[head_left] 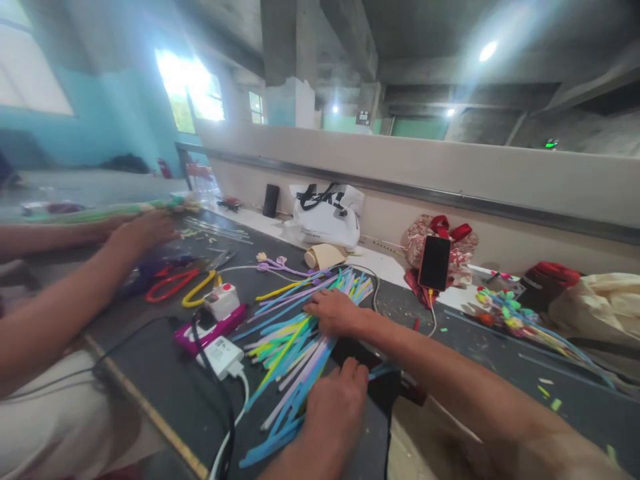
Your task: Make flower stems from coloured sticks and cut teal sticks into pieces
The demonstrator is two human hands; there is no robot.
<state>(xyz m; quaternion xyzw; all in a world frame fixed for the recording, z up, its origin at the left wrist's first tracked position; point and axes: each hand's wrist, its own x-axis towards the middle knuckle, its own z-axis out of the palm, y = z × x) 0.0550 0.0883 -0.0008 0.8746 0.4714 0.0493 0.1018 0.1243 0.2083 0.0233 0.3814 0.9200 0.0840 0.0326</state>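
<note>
A loose pile of blue, yellow, white, lilac and green fuzzy stems (pixel 295 347) lies spread over the dark table. My right hand (pixel 334 312) reaches in from the right and rests on the upper middle of the pile, its fingers bent down onto the stems. Closer to me, my left hand (pixel 340 403) is at the pile's lower right side, fingers curled together; what lies under them is hidden. The two hands are apart. A purple power strip (pixel 187 339) with a white plug and charger sits left of the stems.
Another person's hands (pixel 145 230) work at the left. Red scissors (pixel 173 283) and yellow-handled scissors (pixel 200 290) lie nearby. Behind stand a white bag (pixel 327 217) and a phone (pixel 435 263) on a cable. Flower bunches (pixel 510 312) lie right.
</note>
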